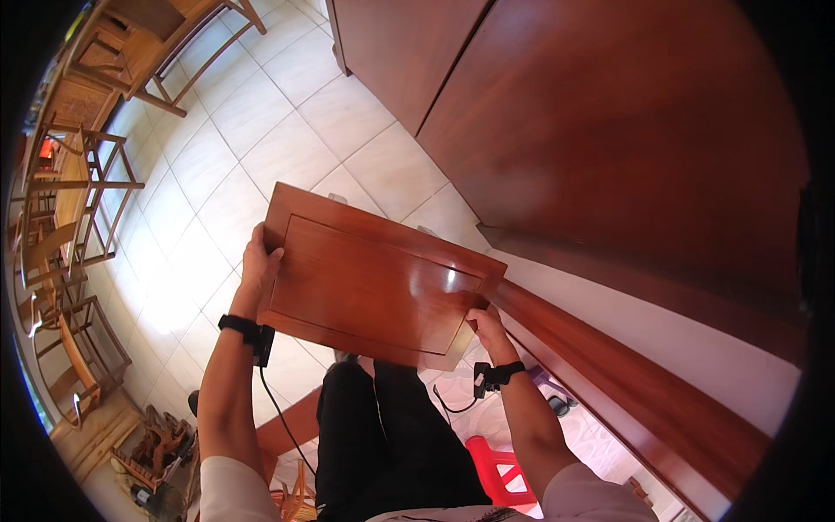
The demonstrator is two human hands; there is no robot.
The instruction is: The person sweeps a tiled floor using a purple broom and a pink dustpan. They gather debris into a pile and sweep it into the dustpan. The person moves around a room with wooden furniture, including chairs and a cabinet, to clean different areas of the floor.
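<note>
A reddish-brown wooden panel (372, 280) with a raised frame and glossy finish is held out in front of me, tilted in the view. My left hand (261, 261) grips its left edge, thumb on the face. At the lower right corner, my right hand (488, 326) holds the panel's right edge with the thumb side showing. The fingers behind the panel are hidden. Black straps with small devices and cables are around both wrists. Parts of my feet and the floor are covered by the panel.
Large dark red-brown wooden cabinet doors (587, 130) rise at the right, with a long wooden rail (626, 352) below. Wooden chairs (72, 176) line the left side. A red plastic stool (499, 473) and a gnarled wood piece (163, 434) stand low in view. Pale tiles (228, 156) cover the floor.
</note>
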